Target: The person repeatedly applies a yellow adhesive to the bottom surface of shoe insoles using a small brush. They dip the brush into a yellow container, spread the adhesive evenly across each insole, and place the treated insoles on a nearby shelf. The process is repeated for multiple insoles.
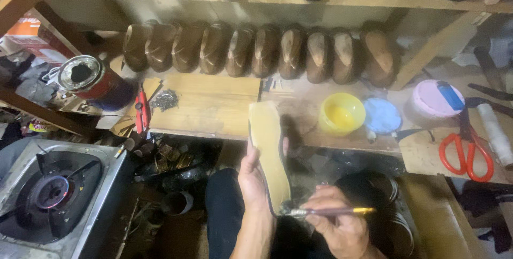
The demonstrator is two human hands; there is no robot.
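My left hand [252, 179] holds a long tan shoe insole [269, 147] upright, its toe end pointing toward the wooden bench [208, 104]. In my right hand [335, 226] is a thin brush [331, 212], gripped near its metal ferrule. The bristle tip touches the lower heel edge of the insole. A yellow bowl [340, 113] stands on the bench just beyond the insole, to the right.
A row of wooden shoe lasts [256, 50] lines the back of the bench. To the right are a blue lid [382, 116], a pink tub [432, 99], red scissors [466, 149] and a thread roll [495, 131]. On the left stand a tin can [88, 77], red pliers [141, 110] and a gas stove [51, 192].
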